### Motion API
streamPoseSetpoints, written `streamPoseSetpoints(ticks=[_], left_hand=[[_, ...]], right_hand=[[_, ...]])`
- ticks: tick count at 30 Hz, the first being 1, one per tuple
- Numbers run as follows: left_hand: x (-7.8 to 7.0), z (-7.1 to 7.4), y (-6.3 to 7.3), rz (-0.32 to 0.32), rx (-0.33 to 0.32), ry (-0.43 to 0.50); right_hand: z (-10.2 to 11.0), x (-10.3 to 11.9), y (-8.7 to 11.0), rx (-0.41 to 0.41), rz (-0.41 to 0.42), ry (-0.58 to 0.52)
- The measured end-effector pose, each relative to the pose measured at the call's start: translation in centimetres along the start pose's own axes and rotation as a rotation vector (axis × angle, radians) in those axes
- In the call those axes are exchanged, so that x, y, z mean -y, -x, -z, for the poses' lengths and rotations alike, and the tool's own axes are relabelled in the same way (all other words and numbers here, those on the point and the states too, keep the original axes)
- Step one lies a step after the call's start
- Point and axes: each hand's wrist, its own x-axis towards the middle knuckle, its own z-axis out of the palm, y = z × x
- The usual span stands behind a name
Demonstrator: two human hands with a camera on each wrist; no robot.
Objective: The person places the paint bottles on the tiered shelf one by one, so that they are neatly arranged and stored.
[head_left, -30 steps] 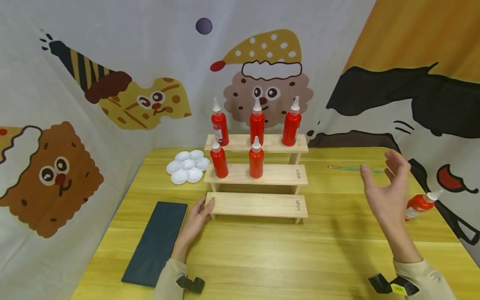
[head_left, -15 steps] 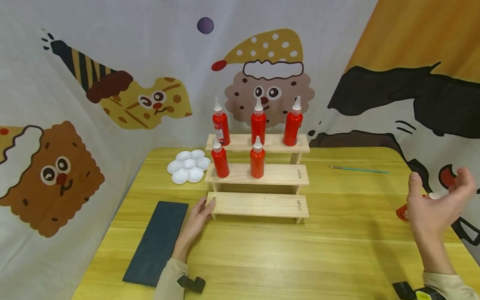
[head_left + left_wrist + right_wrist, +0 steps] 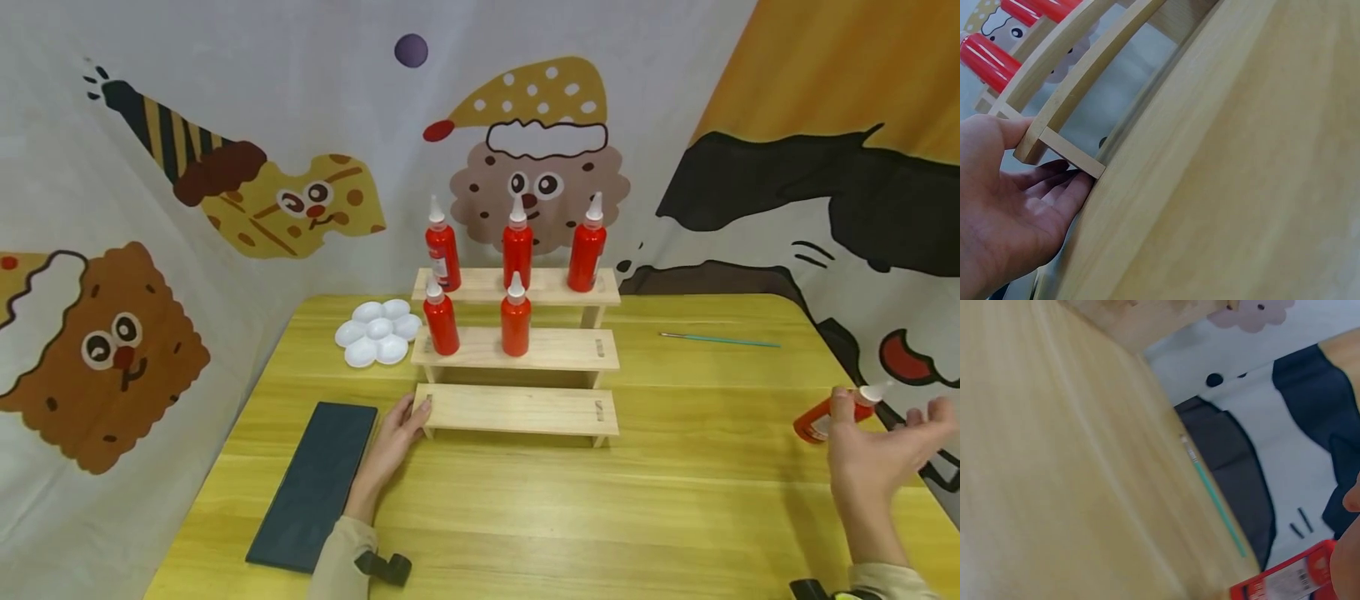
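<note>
My left hand (image 3: 392, 442) grips the left end of the lowest shelf of a stepped wooden rack (image 3: 517, 410). In the left wrist view the thumb lies on the plank and the fingers (image 3: 1069, 197) bend against its leg. At the right edge of the table my right hand (image 3: 877, 462) reaches beside a red squeeze bottle (image 3: 812, 425) with a white nozzle, its fingers spread and not wrapped round it. The label side of this bottle (image 3: 1291, 578) shows low in the right wrist view. Several like bottles stand on the rack: one (image 3: 441, 325) and another (image 3: 515, 325) on the middle shelf.
Three more red bottles, such as the right one (image 3: 587, 260), stand on the top shelf. A white flower-shaped paint palette (image 3: 377, 332) lies left of the rack. A dark flat board (image 3: 311, 492) is by my left forearm. A thin teal paintbrush (image 3: 723, 340) lies back right.
My right hand has moved right, then down to the red bottle at the table's right edge. The left hand has kept its hold on the rack.
</note>
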Motion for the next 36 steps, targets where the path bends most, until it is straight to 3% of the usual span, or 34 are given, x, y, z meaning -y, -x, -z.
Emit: streamPoseSetpoints(ticks=[7, 19, 32, 36], left_hand=[[0.0, -0.1, 0.0, -0.002, -0.004, -0.003], [0.0, 0.0, -0.1, -0.005, 0.01, 0.014], [0.1, 0.1, -0.1, -0.003, 0.011, 0.013], [0.1, 0.1, -0.1, -0.001, 0.004, 0.014]], right_hand=[[-0.8, -1.9, -0.6, 0.092, -0.114, -0.009], [-0.9, -4.2, -1.4, 0.206, -0.141, 0.113], [-1.8, -4.7, -1.5, 0.211, -0.16, 0.098], [-2.2, -3.9, -1.0, 0.197, -0.112, 0.05]])
